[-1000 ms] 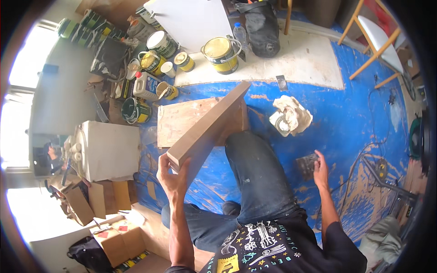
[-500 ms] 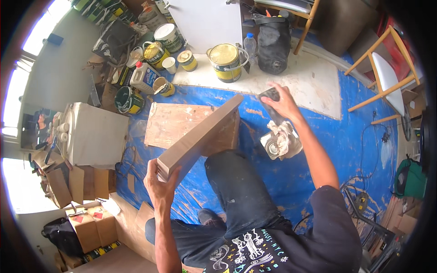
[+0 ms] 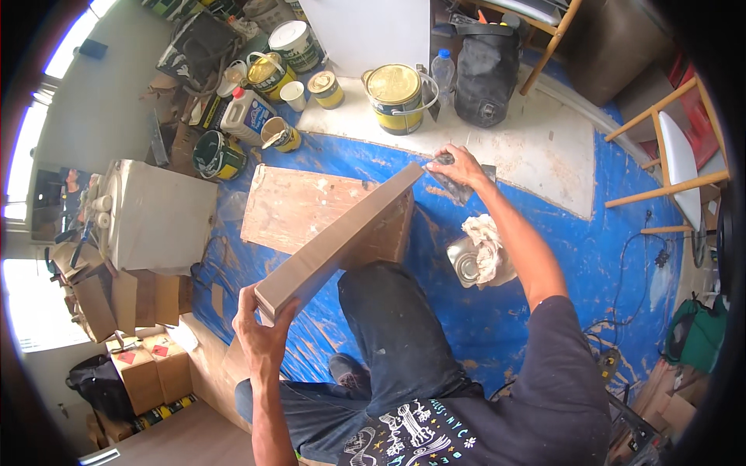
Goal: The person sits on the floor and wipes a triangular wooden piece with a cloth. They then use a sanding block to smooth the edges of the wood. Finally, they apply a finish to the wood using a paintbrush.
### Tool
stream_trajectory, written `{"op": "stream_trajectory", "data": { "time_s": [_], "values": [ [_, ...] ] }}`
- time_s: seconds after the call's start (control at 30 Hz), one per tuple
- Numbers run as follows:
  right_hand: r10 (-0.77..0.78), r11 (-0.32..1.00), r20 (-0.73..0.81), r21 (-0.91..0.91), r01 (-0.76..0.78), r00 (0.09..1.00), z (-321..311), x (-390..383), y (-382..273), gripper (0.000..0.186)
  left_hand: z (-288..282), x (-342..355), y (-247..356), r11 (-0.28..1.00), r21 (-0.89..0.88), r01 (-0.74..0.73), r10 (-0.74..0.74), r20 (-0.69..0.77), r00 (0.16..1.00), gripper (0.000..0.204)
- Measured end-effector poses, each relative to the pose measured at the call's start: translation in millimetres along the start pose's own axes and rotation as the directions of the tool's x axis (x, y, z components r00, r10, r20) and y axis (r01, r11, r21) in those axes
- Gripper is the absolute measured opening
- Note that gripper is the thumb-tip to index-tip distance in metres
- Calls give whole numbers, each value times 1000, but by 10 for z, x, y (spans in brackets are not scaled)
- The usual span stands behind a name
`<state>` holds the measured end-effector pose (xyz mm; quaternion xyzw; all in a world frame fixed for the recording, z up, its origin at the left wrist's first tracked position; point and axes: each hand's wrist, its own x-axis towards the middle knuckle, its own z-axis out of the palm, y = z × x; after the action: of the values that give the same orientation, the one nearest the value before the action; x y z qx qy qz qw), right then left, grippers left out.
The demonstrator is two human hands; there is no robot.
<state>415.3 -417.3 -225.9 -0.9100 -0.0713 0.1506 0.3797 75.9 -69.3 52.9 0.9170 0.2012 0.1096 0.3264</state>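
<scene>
A long wooden board (image 3: 342, 233) stands on edge, tilted across my knee, over a blue tarp. My left hand (image 3: 260, 330) grips its near end. My right hand (image 3: 457, 165) reaches to the board's far end and presses a dark sanding pad (image 3: 458, 182) against that end. A flat plywood panel (image 3: 299, 206) lies on the tarp behind the board. My dark-trousered knee (image 3: 388, 326) is just below the board.
A metal can with a white rag (image 3: 482, 252) sits right of the board. Paint tins (image 3: 396, 97), a white cup (image 3: 294, 95), a jug (image 3: 245, 116) and a black bag (image 3: 486, 70) stand at the back. A white box (image 3: 159, 225) and cardboard boxes (image 3: 136, 365) lie left; wooden chairs (image 3: 672, 167) right.
My right hand rose from the tarp at my right side to the board's far end with the dark pad. The left hand kept its hold on the near end.
</scene>
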Motion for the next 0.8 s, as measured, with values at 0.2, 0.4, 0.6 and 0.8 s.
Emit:
{"op": "stream_trajectory", "data": {
  "time_s": [0.2, 0.4, 0.6, 0.8],
  "values": [
    [-37, 999, -22, 11, 37, 999, -32, -61, -95, 60, 10, -33, 19, 999, 29, 16, -17, 2, 1000, 50],
    [-69, 997, -104, 19, 71, 992, 53, -78, -66, 58, 13, -15, 5, 1000, 22, 20, -20, 2, 1000, 50],
    [-193, 980, -160, 11, 197, 968, 37, -136, -222, 55, 30, -22, -78, 999, 17, 32, -32, -18, 999, 51],
    [-192, 981, -138, 6, 194, 972, 51, -205, -328, 53, 31, -50, -97, 999, 26, 28, -27, -23, 999, 51]
  ]
}}
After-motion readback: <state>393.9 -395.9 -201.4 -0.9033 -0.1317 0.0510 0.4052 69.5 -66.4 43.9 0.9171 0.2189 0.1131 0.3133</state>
